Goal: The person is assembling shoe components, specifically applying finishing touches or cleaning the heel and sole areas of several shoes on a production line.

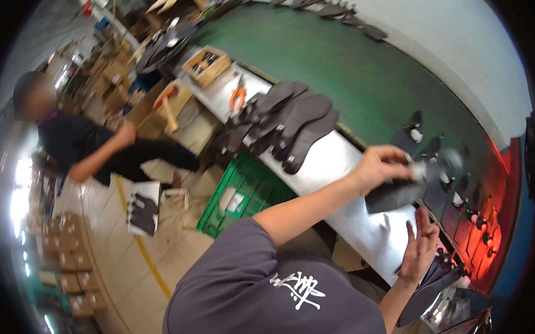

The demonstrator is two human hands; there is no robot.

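left hand (383, 170) gripping blurred dark piece (397, 198) over counter (356, 217). from it: right hand (419, 247) spread, empty, five o'clock; dark sole pile (301, 116) crowding counter, ten; green crate (262, 180), nine.

Dark grey T-shirt (237, 303), short sleeve (246, 244), white brushstroke print (299, 289)

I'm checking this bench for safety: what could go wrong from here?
The left hand holds a blurred dark piece while the right hand is open, so the piece might slip.

The pile of dark soles seems to overhang the edge of the metal table, so some could slide off toward the green crate.

The orange-handled pliers lie close by the pile and might get knocked.
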